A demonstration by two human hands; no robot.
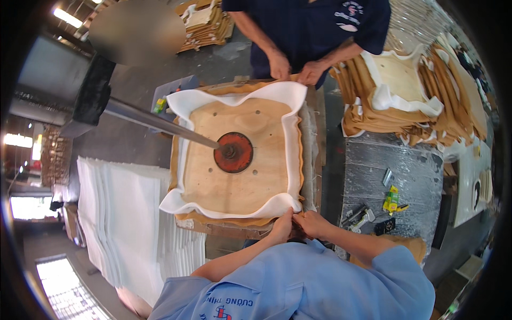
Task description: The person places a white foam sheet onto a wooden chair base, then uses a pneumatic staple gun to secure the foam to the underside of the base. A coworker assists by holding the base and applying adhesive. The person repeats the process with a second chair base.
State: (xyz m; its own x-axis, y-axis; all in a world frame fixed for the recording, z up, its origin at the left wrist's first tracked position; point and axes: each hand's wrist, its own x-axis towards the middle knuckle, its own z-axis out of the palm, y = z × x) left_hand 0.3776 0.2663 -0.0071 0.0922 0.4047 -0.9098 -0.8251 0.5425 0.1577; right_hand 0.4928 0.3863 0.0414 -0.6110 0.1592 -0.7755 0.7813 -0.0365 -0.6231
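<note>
A square plywood board (240,186) lies on a stand before me, ringed by turned-up white padding (229,209) and tan cover fabric (245,220). A round red disc (242,162) at the end of a metal rod (160,126) rests on the board's middle. My left hand (282,226) and my right hand (313,224) are side by side at the near right corner, fingers closed on the edge of the tan fabric. The exact hold of the fingertips is partly hidden. Across the stand, a co-worker's two hands (296,71) are at the far edge.
White padding sheets (122,213) are stacked at the left. On the right, a wrapped table (368,176) carries a pile of tan covers (368,114) with another board (397,74), a yellow-green utility knife (391,200) and a staple gun (365,217). A blue bin (173,88) stands behind.
</note>
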